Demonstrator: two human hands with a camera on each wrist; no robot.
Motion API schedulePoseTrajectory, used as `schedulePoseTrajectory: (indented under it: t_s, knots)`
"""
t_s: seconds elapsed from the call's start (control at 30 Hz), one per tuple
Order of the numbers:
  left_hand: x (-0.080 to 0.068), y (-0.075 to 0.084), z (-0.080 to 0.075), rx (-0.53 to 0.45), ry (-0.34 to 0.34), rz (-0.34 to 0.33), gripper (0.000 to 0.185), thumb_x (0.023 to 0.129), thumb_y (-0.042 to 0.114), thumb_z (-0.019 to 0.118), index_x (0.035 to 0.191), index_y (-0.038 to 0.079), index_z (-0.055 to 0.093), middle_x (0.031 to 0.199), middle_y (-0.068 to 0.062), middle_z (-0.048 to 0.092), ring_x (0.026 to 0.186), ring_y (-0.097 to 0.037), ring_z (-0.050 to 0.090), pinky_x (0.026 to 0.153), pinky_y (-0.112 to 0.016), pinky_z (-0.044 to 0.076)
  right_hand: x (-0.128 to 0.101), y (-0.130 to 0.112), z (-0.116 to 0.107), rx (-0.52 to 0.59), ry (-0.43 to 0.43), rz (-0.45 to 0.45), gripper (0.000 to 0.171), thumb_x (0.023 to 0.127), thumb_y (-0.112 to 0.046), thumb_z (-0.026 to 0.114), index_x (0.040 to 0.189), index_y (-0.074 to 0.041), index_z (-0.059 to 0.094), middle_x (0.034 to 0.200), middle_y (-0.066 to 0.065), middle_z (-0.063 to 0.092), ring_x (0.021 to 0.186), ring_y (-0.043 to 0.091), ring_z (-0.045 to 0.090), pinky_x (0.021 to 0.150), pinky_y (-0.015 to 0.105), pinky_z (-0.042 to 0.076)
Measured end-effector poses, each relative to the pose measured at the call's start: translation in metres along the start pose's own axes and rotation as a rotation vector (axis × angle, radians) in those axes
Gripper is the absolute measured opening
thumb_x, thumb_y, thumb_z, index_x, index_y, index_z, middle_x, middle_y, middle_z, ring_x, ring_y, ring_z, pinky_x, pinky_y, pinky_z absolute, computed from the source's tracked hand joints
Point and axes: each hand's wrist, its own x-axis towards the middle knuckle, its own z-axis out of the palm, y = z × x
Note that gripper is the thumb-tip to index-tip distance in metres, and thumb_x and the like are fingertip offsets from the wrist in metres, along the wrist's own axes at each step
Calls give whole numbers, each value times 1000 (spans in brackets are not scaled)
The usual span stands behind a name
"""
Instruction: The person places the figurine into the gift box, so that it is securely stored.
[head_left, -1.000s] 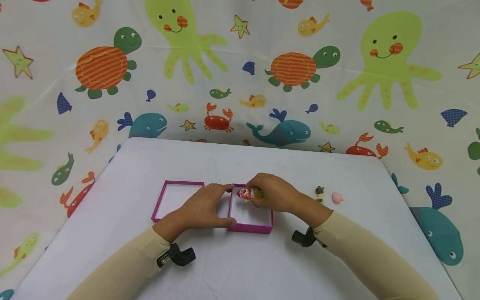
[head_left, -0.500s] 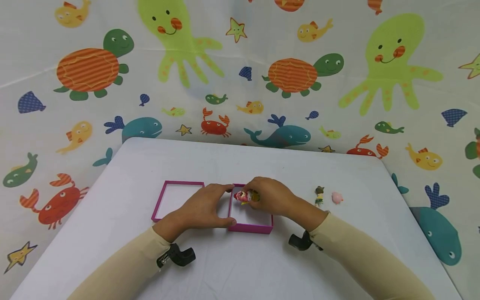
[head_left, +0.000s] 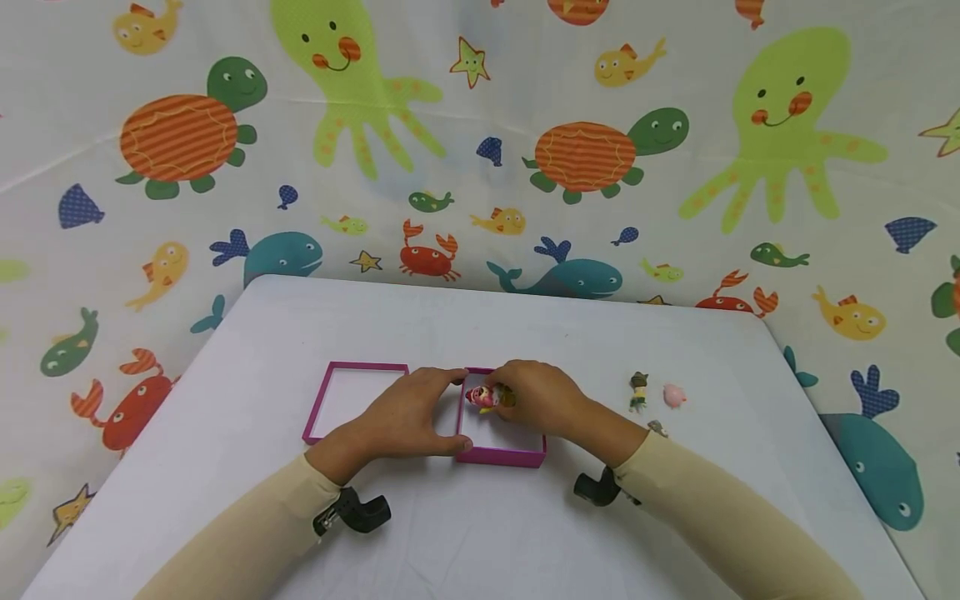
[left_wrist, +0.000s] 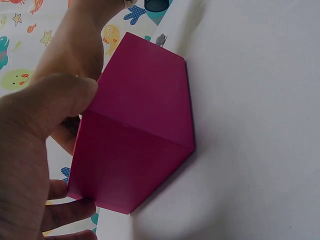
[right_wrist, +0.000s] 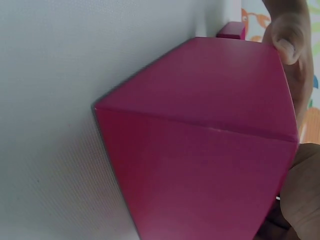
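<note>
Here, held the magenta box [head_left: 501,454] steady with the left hand [head_left: 408,417], thumb laid along the near wall, fingers stretched over the left wall toward the far corner. Seen from the left wrist, pressed a thumb [left_wrist: 65,95] flat against the box's outer side. Pinched a small pink-and-yellow figurine [head_left: 486,397] in the right hand [head_left: 543,398], fingers curled round it, just above the white floor of the box near its far edge; could not tell whether touching the floor. From the right wrist, showed only the box's magenta outer walls [right_wrist: 210,135] and one fingertip [right_wrist: 287,42] at the top rim.

At 9 o'clock of the box, just beside it, lay a second magenta tray [head_left: 324,398], open side up, white inside, untouched. At 3 o'clock of the right hand, apart from it, stood a tiny dark-haired figurine [head_left: 638,392], and just beyond that at 3 o'clock lay a small pink toy [head_left: 674,395]. Rested everything on a white table [head_left: 465,533], with a sea-creature cloth [head_left: 480,167] hung at 12 o'clock behind it. Wore cream sleeves [head_left: 247,533] on both arms.
</note>
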Motion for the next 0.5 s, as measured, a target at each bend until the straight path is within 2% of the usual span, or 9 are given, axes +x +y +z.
schedulePoseTrajectory:
  t_s: [0.33,0.5]
  knots:
    - [-7,9,5,6,11,-16,101,72,66,82,152,16,47,147,-2,55,138,-26,48,111,-54,41,-3,-3,10,-23,-37,45,48,80,-27,90,123,-12,74,109,1,74,102,20,69,88,39,59]
    - [-10,14,7,10,11,-24,100,73,64,82,153,15,47,147,-2,55,138,-25,47,112,-53,41,-6,-4,14,-60,-37,30,46,80,-27,90,122,-12,74,106,0,74,99,20,69,87,39,59]
